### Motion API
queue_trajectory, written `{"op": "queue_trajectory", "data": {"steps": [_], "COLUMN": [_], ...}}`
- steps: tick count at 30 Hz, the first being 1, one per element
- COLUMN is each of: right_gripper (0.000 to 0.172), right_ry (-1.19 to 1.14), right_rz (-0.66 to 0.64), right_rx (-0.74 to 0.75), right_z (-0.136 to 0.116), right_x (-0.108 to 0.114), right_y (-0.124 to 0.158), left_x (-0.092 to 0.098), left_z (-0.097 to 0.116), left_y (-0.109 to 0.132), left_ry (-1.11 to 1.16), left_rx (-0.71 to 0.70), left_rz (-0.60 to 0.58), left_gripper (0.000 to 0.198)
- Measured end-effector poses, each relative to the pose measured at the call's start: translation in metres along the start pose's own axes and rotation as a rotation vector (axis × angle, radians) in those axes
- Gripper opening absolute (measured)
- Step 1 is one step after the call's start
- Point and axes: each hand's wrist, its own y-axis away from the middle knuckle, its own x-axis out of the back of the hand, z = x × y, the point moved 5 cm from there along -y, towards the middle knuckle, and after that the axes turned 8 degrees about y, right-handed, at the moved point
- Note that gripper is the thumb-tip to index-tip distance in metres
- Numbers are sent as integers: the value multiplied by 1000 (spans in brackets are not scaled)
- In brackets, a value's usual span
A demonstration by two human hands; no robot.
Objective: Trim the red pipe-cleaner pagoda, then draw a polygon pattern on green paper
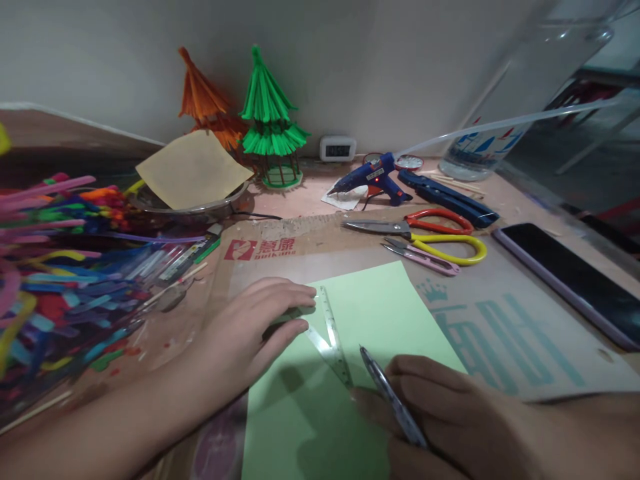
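Observation:
A sheet of light green paper (385, 300) lies on the work surface in front of me. On it rests a clear plastic set square (331, 333), its long marked edge facing right. My left hand (270, 320) holds the set square at its left side, fingertips near the top and thumb a little lower. My right hand (425, 407) is closed around a pen (393, 397), whose tip points up and left, just right of the ruler's edge. Whether the tip touches the paper I cannot tell.
Colourful pipe cleaners (50, 280) heap on the left. Behind stand green (273, 120) and orange (200, 93) pagoda-like models, plus a glue gun (370, 177). Scissors (425, 233), pink snips (423, 257), a utility knife (445, 197) and a phone (570, 280) lie right.

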Motion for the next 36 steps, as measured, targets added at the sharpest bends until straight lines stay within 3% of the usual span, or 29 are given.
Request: {"op": "queue_trajectory", "data": {"steps": [7,10,13,16,21,24,28,31,33,36], "right_gripper": [38,37,33,29,14,28,46,36,26,26], "right_ry": [-42,-64,-115,-181,-158,-188,-428,-580,-685,-689], "right_rz": [-43,-80,-80,-59,4,80,173,186,133,44], "right_rx": [-22,70,35,27,197,233,-33,-279,-436,-564], "right_z": [5,4,9,11,10,18,49,71,82,93], "right_x": [5,6,4,3,5,7,18,22,16,0], "right_y": [-9,-12,-13,-15,-17,-16,-26,-48,-66,-88], "left_x": [0,-1,-2,-4,-10,-11,-10,-9,-8,-8], "left_z": [2,3,2,3,9,11,11,15,17,18], "left_y": [0,1,2,2,2,1,-1,-1,0,1], "left_ry": [-13,-46,-74,-114,-163,-163,-124,-111,-125,-158], "left_rx": [-50,-101,-139,-173,-302,-311,-238,-264,-295,-319], "left_rz": [-16,-42,-56,-59,-76,-83,-116,-130,-113,-106], "left_gripper": [14,22,30,34,37,35,33,33,33,34]}}
